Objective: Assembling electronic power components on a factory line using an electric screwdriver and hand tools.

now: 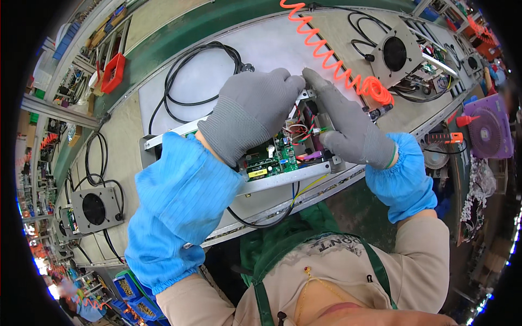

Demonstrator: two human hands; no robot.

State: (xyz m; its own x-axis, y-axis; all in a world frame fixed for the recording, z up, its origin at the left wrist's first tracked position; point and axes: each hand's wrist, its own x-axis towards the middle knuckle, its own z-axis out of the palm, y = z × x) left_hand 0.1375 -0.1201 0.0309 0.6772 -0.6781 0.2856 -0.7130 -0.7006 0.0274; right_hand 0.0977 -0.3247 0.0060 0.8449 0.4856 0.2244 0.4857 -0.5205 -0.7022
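Note:
A metal chassis (285,181) lies on the bench in front of me, its top uncovered. Inside it are a green circuit board (275,163) and coloured wires (296,130). My left hand (258,106), in a grey glove, is closed above the chassis near its far right corner; what its fingertips pinch, if anything, is hidden. My right hand (350,122), gloved too, wraps the right end of the chassis. Its thumb hooks over the inner side beside the wires, and its fingers stretch along the end toward the left fingertips.
Coiled black cable (187,70) lies behind the chassis. An orange spiral hose (331,57) ends in a tool (380,112) on the right. Further units with fans stand at the right (394,51) and left (93,209). A purple fan (489,127) is far right.

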